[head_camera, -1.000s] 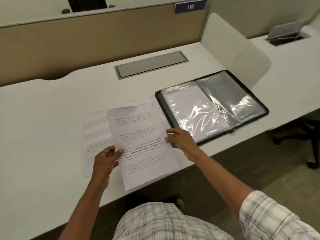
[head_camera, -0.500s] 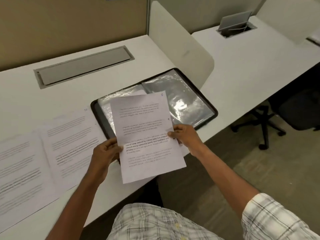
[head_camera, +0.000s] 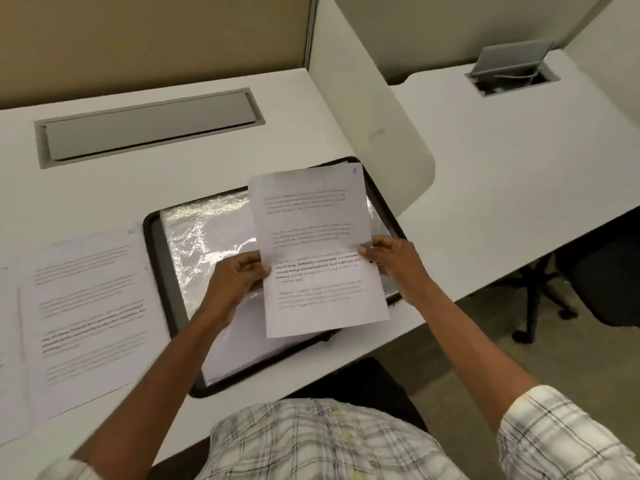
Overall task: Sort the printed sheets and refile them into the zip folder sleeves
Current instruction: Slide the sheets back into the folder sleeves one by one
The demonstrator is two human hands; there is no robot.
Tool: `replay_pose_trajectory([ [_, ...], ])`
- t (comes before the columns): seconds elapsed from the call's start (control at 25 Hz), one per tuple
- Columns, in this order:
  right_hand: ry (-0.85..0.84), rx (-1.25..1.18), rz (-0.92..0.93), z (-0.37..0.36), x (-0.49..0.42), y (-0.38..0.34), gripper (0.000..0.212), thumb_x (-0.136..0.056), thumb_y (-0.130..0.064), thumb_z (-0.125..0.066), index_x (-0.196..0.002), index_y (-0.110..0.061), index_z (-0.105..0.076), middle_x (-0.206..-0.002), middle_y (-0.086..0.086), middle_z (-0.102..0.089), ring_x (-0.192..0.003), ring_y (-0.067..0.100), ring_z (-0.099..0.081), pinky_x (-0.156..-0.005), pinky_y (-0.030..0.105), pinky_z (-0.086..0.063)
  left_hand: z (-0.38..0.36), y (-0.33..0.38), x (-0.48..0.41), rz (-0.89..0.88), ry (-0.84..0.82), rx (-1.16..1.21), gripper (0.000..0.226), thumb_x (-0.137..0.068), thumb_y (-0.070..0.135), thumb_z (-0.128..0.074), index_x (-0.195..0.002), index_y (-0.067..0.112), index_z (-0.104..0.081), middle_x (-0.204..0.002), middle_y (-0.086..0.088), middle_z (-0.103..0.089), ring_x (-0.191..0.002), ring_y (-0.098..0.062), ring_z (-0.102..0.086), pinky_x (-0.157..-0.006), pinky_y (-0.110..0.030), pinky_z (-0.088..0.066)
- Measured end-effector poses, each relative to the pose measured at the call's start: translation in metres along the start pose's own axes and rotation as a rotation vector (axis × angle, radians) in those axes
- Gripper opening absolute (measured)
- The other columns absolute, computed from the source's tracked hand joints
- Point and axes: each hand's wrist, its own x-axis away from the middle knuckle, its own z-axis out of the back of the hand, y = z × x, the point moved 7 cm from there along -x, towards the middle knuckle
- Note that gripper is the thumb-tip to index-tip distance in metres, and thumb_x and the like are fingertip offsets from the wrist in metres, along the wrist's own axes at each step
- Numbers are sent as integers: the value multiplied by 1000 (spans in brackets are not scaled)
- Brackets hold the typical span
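Since the earlier frame the printed sheet has shifted rightward over the open zip folder, mid-frame on the white desk. At left, loose sheets run off the frame, their text blurred. On the sheet's left edge the left hand pinches; the right hand pinches its right edge. The sheet hides much of the folder's right half. Behind stands a beige partition; a chair sits at right.

Open on the tabletop, by its near edge: a folder. Over its right half, a sheet. Just beside the folder on the left, loose pages. Behind, set into the tabletop, a hatch. To the right, a divider, then a second tabletop.
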Motion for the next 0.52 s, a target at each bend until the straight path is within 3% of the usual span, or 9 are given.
replay_pose_trajectory([
  [0.2, -169, 2, -6, 9, -65, -10, 30, -88, -12, -79, -116, -4, -74, -109, 13, -77, -104, 37, -73, -93, 46, -60, -14, 8, -20, -17, 160, 3, 24, -91, -2, -72, -112, 7, -76, -106, -9, -79, -99, -25, -76, -89, -33, -62],
  [0.32, -321, -9, -45, 6, -99, -15, 33, -88, -15, -79, -119, -8, -73, -111, 10, -77, -102, 30, -75, -89, 41, -60, -20, 2, -22, 3, 297, 35, 27, -91, -2, -71, -118, 5, -74, -109, -10, -79, -101, -25, -76, -90, -34, -61],
  [0.52, -443, 71, -83, 6, -135, -28, 28, -91, -10, -76, -119, -6, -71, -103, 5, -79, -85, 15, -77, -66, 25, -61, -45, -7, -25, 26, 489, 173, 27, -94, 1, -69, -119, 8, -73, -109, -8, -79, -96, -24, -77, -75, -26, -62],
])
